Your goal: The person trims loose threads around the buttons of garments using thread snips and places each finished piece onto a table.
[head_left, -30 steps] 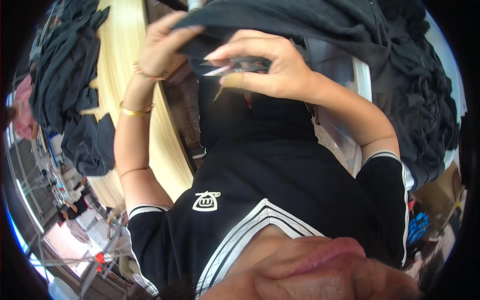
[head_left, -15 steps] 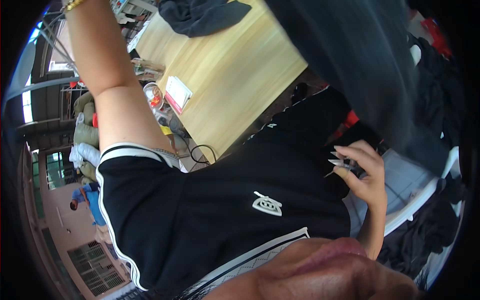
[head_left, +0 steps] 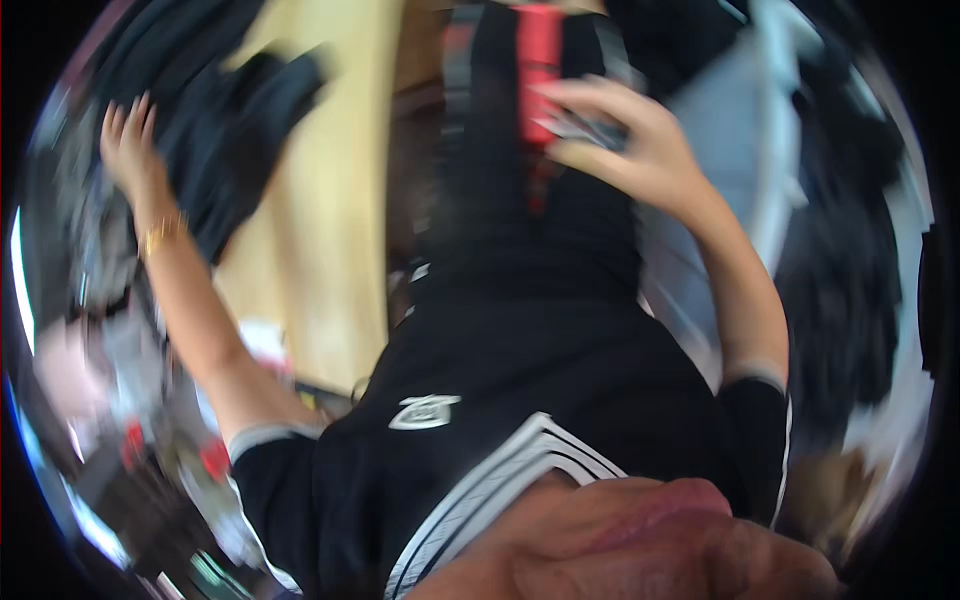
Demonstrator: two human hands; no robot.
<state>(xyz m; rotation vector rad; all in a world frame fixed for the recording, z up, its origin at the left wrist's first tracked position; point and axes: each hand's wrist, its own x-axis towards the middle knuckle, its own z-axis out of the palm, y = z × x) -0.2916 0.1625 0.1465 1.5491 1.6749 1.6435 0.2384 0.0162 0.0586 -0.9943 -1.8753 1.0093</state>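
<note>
My left hand [head_left: 130, 150] reaches out at the far left with its fingers stretched and a gold bracelet [head_left: 163, 233] on the wrist. It is beside dark cloth [head_left: 255, 140] that lies on the pale wooden table [head_left: 330, 200]; whether it touches the cloth I cannot tell. My right hand [head_left: 640, 140] is in front of my lap, its fingers curled around small metal thread snips [head_left: 590, 130], which are smeared by motion.
A red strip-like thing [head_left: 540, 70] shows between my legs. To the right stands a pale plastic bin [head_left: 770, 150], with a heap of dark cloth [head_left: 840, 270] beyond it. Blurred clutter fills the lower left.
The view has swung round. My left hand has come into sight by the cloth on the table. The dark cloth that hung at the upper right is gone from there. The right hand keeps its grip.
</note>
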